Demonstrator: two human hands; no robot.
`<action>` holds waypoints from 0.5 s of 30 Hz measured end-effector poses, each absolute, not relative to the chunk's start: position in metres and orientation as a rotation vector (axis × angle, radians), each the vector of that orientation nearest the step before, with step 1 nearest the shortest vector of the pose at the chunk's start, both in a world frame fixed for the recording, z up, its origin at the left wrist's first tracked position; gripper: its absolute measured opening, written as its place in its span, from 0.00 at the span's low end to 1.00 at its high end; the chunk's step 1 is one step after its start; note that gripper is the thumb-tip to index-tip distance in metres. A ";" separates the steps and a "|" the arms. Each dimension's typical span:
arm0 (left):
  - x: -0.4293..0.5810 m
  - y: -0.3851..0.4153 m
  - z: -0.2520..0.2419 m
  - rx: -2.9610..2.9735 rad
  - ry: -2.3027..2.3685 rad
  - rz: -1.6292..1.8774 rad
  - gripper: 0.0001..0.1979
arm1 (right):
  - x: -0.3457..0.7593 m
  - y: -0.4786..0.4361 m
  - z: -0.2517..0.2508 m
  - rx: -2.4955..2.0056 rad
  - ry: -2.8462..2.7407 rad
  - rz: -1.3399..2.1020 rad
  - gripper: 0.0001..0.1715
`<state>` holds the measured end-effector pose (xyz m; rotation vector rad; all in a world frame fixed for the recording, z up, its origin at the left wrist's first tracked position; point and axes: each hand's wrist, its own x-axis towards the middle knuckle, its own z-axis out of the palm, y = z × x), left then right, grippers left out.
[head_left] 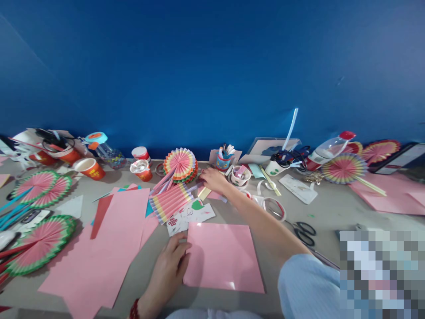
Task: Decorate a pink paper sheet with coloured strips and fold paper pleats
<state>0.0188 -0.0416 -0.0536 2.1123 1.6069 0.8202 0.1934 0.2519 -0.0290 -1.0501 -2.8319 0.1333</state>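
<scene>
Crowding poses the risk: the right hand (pixel 214 179) reaches between a round pleated pink-and-yellow paper fan (pixel 179 164) and a blue patterned cup (pixel 223 164), so a nudge could topple either; its grip I cannot tell. The left hand (pixel 170 265), unclenched, touches the left edge of a glossy pink square sheet (pixel 222 259) on the grey worktop (pixel 137 271); light contact could let it slip.

Left hand (pixel 171 259) at edge of pink sheet (pixel 224 259), right hand (pixel 212 179) way out by pleated fan (pixel 179 164) and blue cup (pixel 223 163).
</scene>
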 end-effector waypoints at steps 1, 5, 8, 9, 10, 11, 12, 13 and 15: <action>0.019 -0.041 -0.054 2.121 1.608 0.826 0.12 | 0.194 0.253 -0.029 -1.041 -2.829 0.140 0.13; 0.018 -0.039 -0.054 2.137 1.607 0.817 0.13 | 0.200 0.256 -0.023 -1.008 -2.762 0.177 0.11; 0.018 -0.039 -0.053 2.137 1.595 0.815 0.11 | 0.207 0.256 -0.008 -0.986 -2.626 0.200 0.11; 0.018 -0.039 -0.052 2.135 1.595 0.811 0.11 | 0.209 0.255 -0.001 -0.973 -2.569 0.207 0.11; 0.018 -0.039 -0.052 2.133 1.598 0.804 0.11 | 0.212 0.252 0.007 -0.956 -2.509 0.213 0.11; 0.018 -0.039 -0.052 2.129 1.603 0.796 0.10 | 0.215 0.248 0.015 -0.938 -2.452 0.217 0.11; 0.018 -0.039 -0.052 2.126 1.606 0.790 0.10 | 0.218 0.243 0.024 -0.922 -2.400 0.213 0.12; 0.018 -0.039 -0.051 2.126 1.608 0.787 0.10 | 0.221 0.237 0.034 -0.905 -2.340 0.213 0.12; 0.018 -0.039 -0.051 2.134 1.612 0.790 0.10 | 0.228 0.223 0.051 -0.884 -2.189 0.259 0.13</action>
